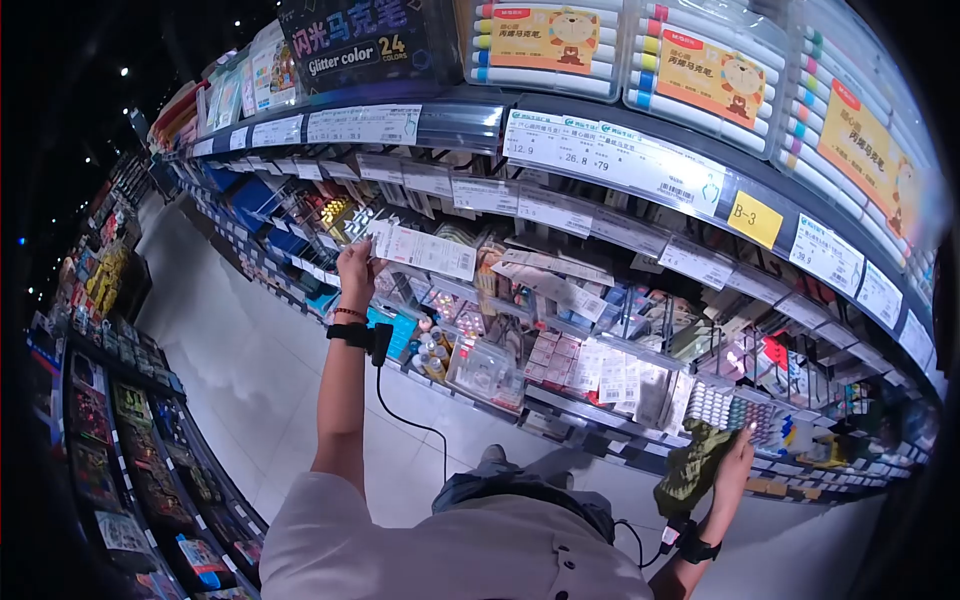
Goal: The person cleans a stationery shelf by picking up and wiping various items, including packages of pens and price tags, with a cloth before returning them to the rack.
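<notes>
Off to the left, my left hand reaches to the shelf front, its fingers pinched on one end of a flat white packet printed with a barcode and small text. Low on the right, my right hand is closed around a crumpled dark green patterned cloth, which hangs down beside the lower shelf edge. Hanging packets with white printed backs are just right of the left hand's packet. Several white-backed packets lie in the bin below.
Marker sets in clear cases stand on the top shelf above a rail of price labels. A yellow B-3 tag is on that rail. Clear bins line the lower shelf. Another display rack stands across the pale tiled floor.
</notes>
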Demonstrator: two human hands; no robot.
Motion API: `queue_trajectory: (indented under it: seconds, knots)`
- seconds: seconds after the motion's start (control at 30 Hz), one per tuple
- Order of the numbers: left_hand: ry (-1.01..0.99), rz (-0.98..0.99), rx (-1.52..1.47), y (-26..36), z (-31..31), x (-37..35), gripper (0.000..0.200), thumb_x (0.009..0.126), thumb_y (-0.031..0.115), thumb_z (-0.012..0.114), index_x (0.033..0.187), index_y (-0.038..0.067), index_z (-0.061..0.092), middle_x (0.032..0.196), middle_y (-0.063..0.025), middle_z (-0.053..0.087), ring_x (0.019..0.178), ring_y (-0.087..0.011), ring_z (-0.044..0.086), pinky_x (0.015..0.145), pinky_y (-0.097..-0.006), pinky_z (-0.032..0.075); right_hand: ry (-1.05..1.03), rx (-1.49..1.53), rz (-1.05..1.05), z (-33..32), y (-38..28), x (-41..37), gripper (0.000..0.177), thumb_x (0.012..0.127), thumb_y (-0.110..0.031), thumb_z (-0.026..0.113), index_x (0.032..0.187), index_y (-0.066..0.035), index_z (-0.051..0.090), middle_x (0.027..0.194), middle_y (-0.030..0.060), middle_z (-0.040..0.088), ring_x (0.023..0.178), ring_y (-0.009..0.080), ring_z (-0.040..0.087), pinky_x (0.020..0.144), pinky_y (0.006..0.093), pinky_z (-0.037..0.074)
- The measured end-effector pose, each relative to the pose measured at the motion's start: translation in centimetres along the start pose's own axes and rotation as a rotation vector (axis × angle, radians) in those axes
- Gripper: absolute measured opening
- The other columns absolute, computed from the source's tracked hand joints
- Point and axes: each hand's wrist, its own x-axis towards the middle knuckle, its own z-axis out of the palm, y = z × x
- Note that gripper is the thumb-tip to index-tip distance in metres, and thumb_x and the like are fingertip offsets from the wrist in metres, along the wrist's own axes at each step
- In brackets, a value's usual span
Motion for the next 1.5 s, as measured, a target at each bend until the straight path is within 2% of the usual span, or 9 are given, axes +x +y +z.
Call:
queue_trajectory:
  seconds: [0.23, 0.37, 0.47, 0.67, 1.07, 1.23, 1.33, 1.43, 1.5]
  knots:
    - [-0.044, 0.222, 0.380, 7.4, 7.3, -14.5, 0.015, 0.085, 0.010, 0.052, 0.075, 0.005, 0.042, 0.059, -0.0018, 0.051, 0.049, -0.0051, 0.051, 0.047, -0.0210, 0.049, 0.132, 1.122, 0.073, 5.6, -7.7, -4.4, 0.063, 0.088, -0.053, 0.034, 0.117, 0.002, 0.042, 0.116, 0.0117, 0.047, 0.102, 0.0174, 0.047, 0.087, 0.0281, 0.036]
    - [-0.328, 0.077, 0.273, 6.3, 14.2, -24.3, 0.018, 0.084, 0.010, 0.054, 0.073, 0.005, 0.040, 0.058, 0.0011, 0.047, 0.050, -0.0018, 0.044, 0.047, -0.0171, 0.043, -0.513, 1.098, -0.587, 9.5, -13.9, -8.8, 0.071, 0.081, -0.064, 0.032, 0.096, 0.003, 0.050, 0.106, 0.0166, 0.047, 0.099, 0.0262, 0.049, 0.082, 0.0369, 0.040]
    - [-0.559, 0.206, 0.266, 5.2, 16.6, -29.1, 0.018, 0.084, 0.005, 0.051, 0.071, 0.006, 0.038, 0.065, 0.0016, 0.046, 0.060, -0.0023, 0.043, 0.051, -0.0166, 0.036, -0.144, 0.632, -1.309, 11.6, -17.4, -8.5, 0.072, 0.076, -0.066, 0.038, 0.109, -0.002, 0.044, 0.113, 0.0267, 0.037, 0.093, 0.0379, 0.048, 0.080, 0.0407, 0.040]
    - [-0.580, 0.124, 0.331, 4.4, 18.6, -32.6, 0.008, 0.084, 0.006, 0.047, 0.088, -0.001, 0.049, 0.072, -0.0030, 0.050, 0.062, -0.0057, 0.045, 0.053, -0.0209, 0.036, -0.379, 0.551, -1.073, 11.2, -14.8, -6.9, 0.085, 0.065, -0.064, 0.057, 0.125, -0.012, 0.030, 0.111, 0.0246, 0.039, 0.088, 0.0409, 0.051, 0.072, 0.0460, 0.044]
    - [-1.034, 0.350, 0.487, -0.4, 22.4, -36.9, 0.050, 0.073, 0.012, 0.065, 0.118, 0.003, 0.045, 0.116, -0.0165, 0.049, 0.107, -0.0247, 0.049, 0.090, -0.0334, 0.037, 0.112, 0.803, -0.532, 3.2, -10.6, -3.4, 0.020, 0.081, -0.010, 0.052, 0.065, 0.003, 0.053, 0.055, 0.0055, 0.051, 0.044, 0.0095, 0.045, 0.046, 0.0255, 0.039]
    - [-1.256, -0.462, 0.458, -3.7, 22.5, -39.0, 0.056, 0.086, 0.020, 0.053, 0.131, 0.002, 0.026, 0.116, -0.0133, 0.047, 0.102, -0.0175, 0.047, 0.087, -0.0308, 0.038, -0.116, 1.356, -0.073, 2.8, -8.7, -1.3, 0.031, 0.087, -0.027, 0.046, 0.077, 0.000, 0.056, 0.065, 0.0017, 0.053, 0.055, 0.0080, 0.046, 0.051, 0.0219, 0.039]
    - [-1.103, -0.513, 0.296, -5.3, 22.5, -40.8, 0.053, 0.089, 0.021, 0.046, 0.133, 0.000, 0.023, 0.114, -0.0113, 0.048, 0.100, -0.0157, 0.046, 0.087, -0.0302, 0.037, -0.265, 1.704, 0.101, 4.4, -6.6, -0.5, 0.027, 0.087, -0.025, 0.045, 0.086, 0.000, 0.054, 0.072, 0.0029, 0.055, 0.059, 0.0082, 0.048, 0.053, 0.0214, 0.040]
    - [-0.979, -0.447, 0.431, -6.6, 22.6, -41.7, 0.054, 0.091, 0.022, 0.041, 0.134, 0.000, 0.018, 0.120, -0.0117, 0.044, 0.107, -0.0169, 0.042, 0.091, -0.0305, 0.034, -0.172, 1.184, -0.464, 3.7, -5.4, -2.0, 0.026, 0.080, -0.021, 0.052, 0.094, 0.000, 0.049, 0.077, 0.0049, 0.056, 0.064, 0.0146, 0.054, 0.058, 0.0240, 0.043]
    - [-0.891, -0.399, 0.414, -5.8, 23.5, -42.5, 0.053, 0.092, 0.021, 0.038, 0.134, -0.001, 0.016, 0.126, -0.0130, 0.038, 0.115, -0.0178, 0.035, 0.096, -0.0304, 0.029, -0.155, 1.141, -0.350, 3.2, -7.4, -4.1, 0.026, 0.073, -0.013, 0.057, 0.092, 0.002, 0.048, 0.078, 0.0080, 0.058, 0.069, 0.0187, 0.058, 0.059, 0.0276, 0.045]
